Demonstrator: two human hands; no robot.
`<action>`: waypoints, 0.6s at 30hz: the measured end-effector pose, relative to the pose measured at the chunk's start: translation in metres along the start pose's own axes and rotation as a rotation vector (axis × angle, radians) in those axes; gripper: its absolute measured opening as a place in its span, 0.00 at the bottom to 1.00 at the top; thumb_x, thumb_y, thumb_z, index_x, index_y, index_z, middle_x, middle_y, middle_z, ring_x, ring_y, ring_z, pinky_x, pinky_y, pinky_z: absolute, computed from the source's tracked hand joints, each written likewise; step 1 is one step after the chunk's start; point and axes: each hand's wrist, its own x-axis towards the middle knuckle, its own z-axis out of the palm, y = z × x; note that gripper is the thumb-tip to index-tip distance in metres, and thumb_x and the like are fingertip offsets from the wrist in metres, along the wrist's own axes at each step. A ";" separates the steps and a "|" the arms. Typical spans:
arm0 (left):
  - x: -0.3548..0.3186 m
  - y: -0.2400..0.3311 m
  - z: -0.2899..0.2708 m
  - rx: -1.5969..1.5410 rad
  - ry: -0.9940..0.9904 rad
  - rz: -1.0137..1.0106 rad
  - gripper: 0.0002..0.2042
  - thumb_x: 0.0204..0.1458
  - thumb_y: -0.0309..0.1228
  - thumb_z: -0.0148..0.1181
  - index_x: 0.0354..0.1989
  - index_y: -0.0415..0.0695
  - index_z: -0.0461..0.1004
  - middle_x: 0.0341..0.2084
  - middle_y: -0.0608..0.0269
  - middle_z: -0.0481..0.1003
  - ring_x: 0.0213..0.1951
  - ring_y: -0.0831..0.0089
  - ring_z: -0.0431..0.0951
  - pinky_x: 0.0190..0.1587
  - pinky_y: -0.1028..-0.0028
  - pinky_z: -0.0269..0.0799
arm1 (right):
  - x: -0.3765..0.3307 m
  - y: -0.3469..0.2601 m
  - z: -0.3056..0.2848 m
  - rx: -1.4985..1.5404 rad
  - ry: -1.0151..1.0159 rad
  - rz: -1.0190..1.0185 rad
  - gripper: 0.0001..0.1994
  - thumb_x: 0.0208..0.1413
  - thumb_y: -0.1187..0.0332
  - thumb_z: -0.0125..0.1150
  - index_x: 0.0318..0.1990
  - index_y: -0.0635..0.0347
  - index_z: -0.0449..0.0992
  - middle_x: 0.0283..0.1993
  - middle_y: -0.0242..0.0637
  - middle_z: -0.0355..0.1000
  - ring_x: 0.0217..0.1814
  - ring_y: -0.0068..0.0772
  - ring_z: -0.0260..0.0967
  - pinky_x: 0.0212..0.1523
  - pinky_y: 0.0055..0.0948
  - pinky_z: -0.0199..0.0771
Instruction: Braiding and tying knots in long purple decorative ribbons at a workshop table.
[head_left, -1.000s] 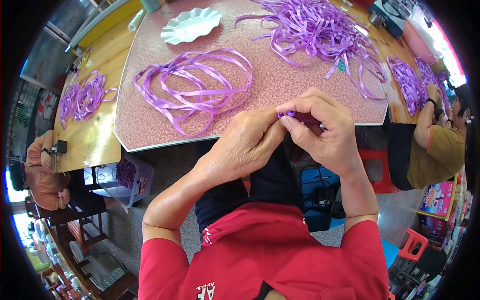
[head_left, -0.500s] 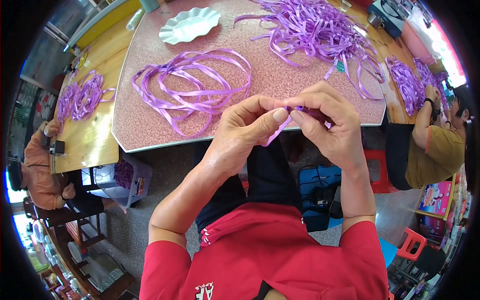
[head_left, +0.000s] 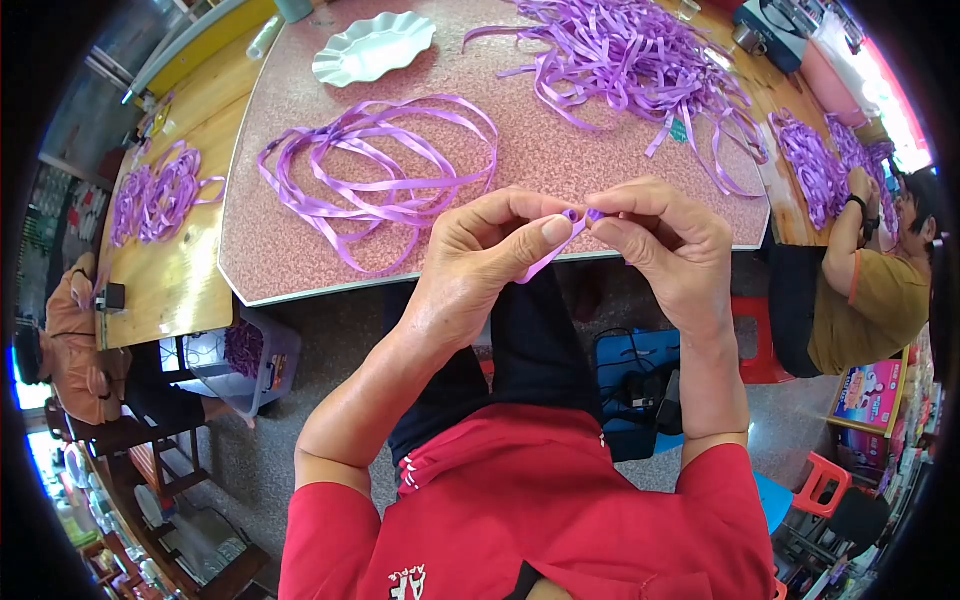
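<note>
Hands meet just above the near edge of a speckled pink counter [head_left: 600,150]. The left hand [head_left: 470,270] and right hand [head_left: 670,250] both pinch one short purple ribbon strip [head_left: 568,232] between thumb and fingertips, holding it between them; its tail hangs down by the left thumb. Beyond, on the counter, lies a loose coil of purple ribbon [head_left: 380,170], a bigger tangled ribbon heap [head_left: 630,50] farther right, and a white scalloped dish [head_left: 372,48] at the far left. Another person sits at the right.
</note>
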 end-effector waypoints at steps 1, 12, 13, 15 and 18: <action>0.000 0.000 0.000 0.005 -0.001 0.003 0.09 0.57 0.34 0.65 0.42 0.43 0.80 0.29 0.76 0.75 0.30 0.89 0.68 0.31 0.84 0.60 | 0.000 0.001 0.000 0.001 -0.001 0.001 0.10 0.54 0.80 0.66 0.44 0.64 0.80 0.38 0.31 0.75 0.34 0.14 0.68 0.31 0.14 0.66; 0.000 -0.003 -0.002 0.086 0.005 0.113 0.07 0.56 0.27 0.65 0.40 0.39 0.79 0.34 0.71 0.74 0.38 0.84 0.73 0.43 0.80 0.69 | -0.002 -0.003 0.009 0.290 0.037 0.252 0.09 0.56 0.79 0.64 0.45 0.67 0.79 0.40 0.35 0.77 0.41 0.19 0.73 0.42 0.18 0.75; 0.001 -0.002 -0.002 0.112 0.001 0.115 0.07 0.56 0.27 0.65 0.40 0.38 0.79 0.34 0.70 0.74 0.39 0.83 0.74 0.44 0.80 0.69 | -0.003 -0.002 0.009 0.289 0.039 0.253 0.09 0.56 0.79 0.64 0.45 0.67 0.79 0.40 0.35 0.77 0.41 0.19 0.73 0.42 0.18 0.75; 0.001 -0.002 -0.002 0.137 -0.005 0.117 0.07 0.56 0.27 0.65 0.40 0.37 0.79 0.35 0.70 0.74 0.40 0.82 0.74 0.45 0.79 0.70 | -0.004 0.001 0.009 0.235 0.053 0.224 0.08 0.55 0.77 0.66 0.43 0.65 0.78 0.35 0.34 0.75 0.24 0.11 0.63 0.21 0.12 0.59; 0.000 -0.001 -0.002 0.153 -0.009 0.131 0.07 0.56 0.27 0.65 0.40 0.37 0.80 0.35 0.69 0.75 0.40 0.83 0.74 0.45 0.80 0.69 | -0.002 0.003 0.009 0.250 0.024 0.152 0.07 0.54 0.80 0.66 0.40 0.65 0.78 0.37 0.34 0.74 0.25 0.12 0.65 0.22 0.13 0.60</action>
